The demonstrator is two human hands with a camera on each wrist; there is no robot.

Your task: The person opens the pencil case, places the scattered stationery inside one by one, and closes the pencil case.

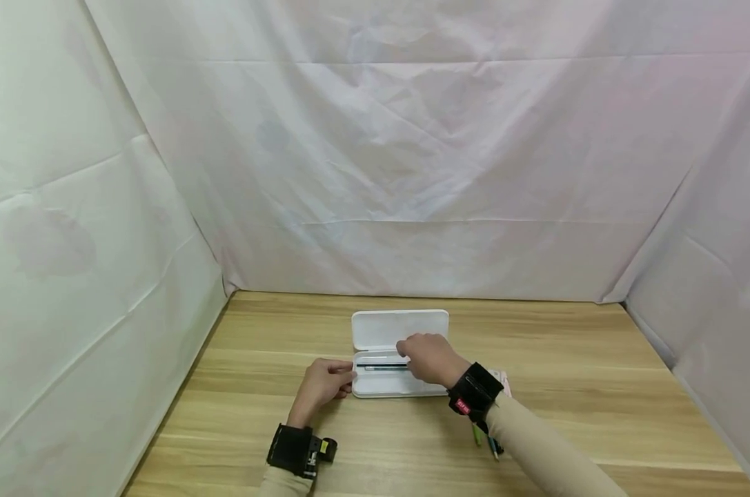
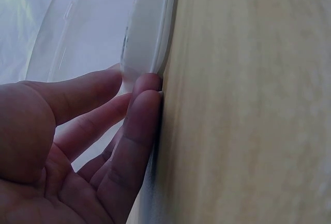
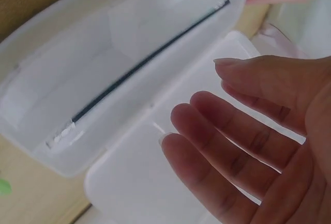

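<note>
White pencil case lying open at lower centre of the wooden tabletop, dark pen inside, left hand with relaxed fingers touching its left end, right hand hovering over it, fingers loose, holding nothing

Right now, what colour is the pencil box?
The pencil box is white, seen best in the head view.

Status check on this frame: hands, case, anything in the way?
Left hand touching left end of open case. Right hand open over it, holding nothing. One pen in the tray. More pens under right forearm.
</note>
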